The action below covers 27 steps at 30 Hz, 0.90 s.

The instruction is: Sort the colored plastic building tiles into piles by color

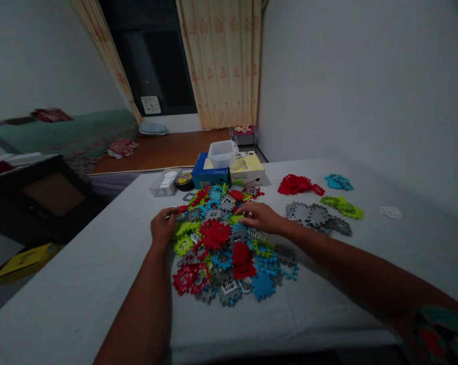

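Note:
A mixed heap of red, blue, green, grey and white plastic interlocking tiles (229,243) lies on the grey table (80,284) in front of me. My left hand (162,225) rests at the heap's left edge, fingers curled on a tile there; I cannot make out which one. Over the heap's far side, my right hand (260,217) lies with its fingers bent down onto the tiles near a green piece. To the right sit sorted groups: red tiles (298,185), blue tiles (339,181), green tiles (343,207) and grey tiles (316,217).
Behind the heap stand a blue box (208,175), a yellow-white box (247,168) and a clear plastic tub (222,153). A small white box (164,183) and a round tin (184,180) sit at the back left. One white tile (390,212) lies far right.

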Tool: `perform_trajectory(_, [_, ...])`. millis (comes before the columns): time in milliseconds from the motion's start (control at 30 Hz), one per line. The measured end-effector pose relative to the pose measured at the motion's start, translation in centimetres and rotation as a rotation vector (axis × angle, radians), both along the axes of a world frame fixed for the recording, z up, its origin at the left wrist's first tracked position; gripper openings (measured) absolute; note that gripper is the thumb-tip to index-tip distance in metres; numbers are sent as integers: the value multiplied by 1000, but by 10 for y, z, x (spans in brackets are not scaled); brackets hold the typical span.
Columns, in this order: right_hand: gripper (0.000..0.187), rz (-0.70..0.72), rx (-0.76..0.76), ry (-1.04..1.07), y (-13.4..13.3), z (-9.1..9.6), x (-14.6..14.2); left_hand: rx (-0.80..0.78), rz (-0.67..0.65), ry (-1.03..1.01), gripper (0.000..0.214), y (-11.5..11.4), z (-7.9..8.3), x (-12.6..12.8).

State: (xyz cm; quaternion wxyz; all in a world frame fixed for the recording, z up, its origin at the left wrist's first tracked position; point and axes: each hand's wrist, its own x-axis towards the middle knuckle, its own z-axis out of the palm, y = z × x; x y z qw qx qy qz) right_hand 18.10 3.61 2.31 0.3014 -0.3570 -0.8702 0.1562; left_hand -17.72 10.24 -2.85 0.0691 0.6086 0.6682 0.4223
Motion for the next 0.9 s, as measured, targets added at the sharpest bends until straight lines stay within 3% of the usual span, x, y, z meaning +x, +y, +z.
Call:
perform_trajectory(100, [43,103,184,-121,-16,4,-30,6,1,16,37,0,0,-1])
perform_trajectory(200, [56,114,252,-302,-23,4,-45,20,1,16,36,0,0,-1])
perform_trajectory(367, [29,69,299,-370,-27,-2,-53,15,-5,-12,35,1,0,0])
perform_trajectory(533, [26,87,285,-269,-26,-1,-46,-8,6,-24,32,-1,3,3])
perform_trajectory(667, [18,13,247,-81,-13,5,-23,-8,24,-22,32,-3,6,3])
perform_trajectory(767, [24,-197,109,47,10,10,11,-21,17,-3,32,-4,6,1])
perform_trajectory(900, [26,-531,-86,95,56,14,86,-19,8,-1,33,-1,3,-1])
